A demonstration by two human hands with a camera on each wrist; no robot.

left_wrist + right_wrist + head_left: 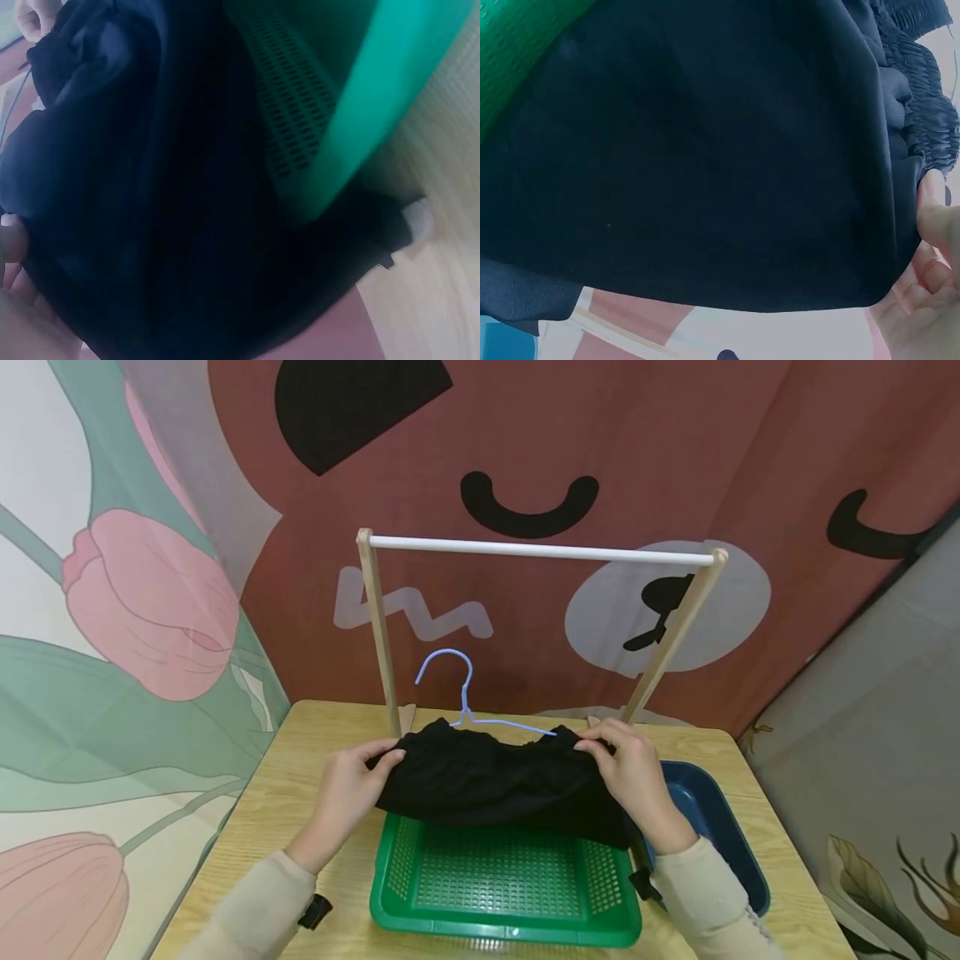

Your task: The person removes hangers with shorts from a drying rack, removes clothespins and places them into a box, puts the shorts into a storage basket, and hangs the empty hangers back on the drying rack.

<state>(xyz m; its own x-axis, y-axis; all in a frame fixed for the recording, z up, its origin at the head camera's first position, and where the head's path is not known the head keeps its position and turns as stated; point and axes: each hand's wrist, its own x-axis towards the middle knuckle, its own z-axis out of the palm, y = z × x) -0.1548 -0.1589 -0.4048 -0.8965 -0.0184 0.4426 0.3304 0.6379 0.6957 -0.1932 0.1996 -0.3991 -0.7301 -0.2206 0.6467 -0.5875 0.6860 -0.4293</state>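
Observation:
Black cloth [502,785] with a gathered edge, seen in the right wrist view, hangs between both hands above the green basket [495,931]. My left hand [351,789] pinches its left upper corner, and my right hand [630,772] pinches the right upper corner. A light blue hanger [467,689] has its hook upright above the cloth; its lower part is hidden by the fabric. In the left wrist view the left hand [26,292] grips the cloth edge [135,225]; in the right wrist view the right hand [930,277] holds the gathered side [922,105].
A wooden rack with a white bar [540,551] stands at the back of the wooden table [300,743]. A dark blue tray [712,814] lies right of the basket, partly behind my right forearm. Patterned curtains surround the table.

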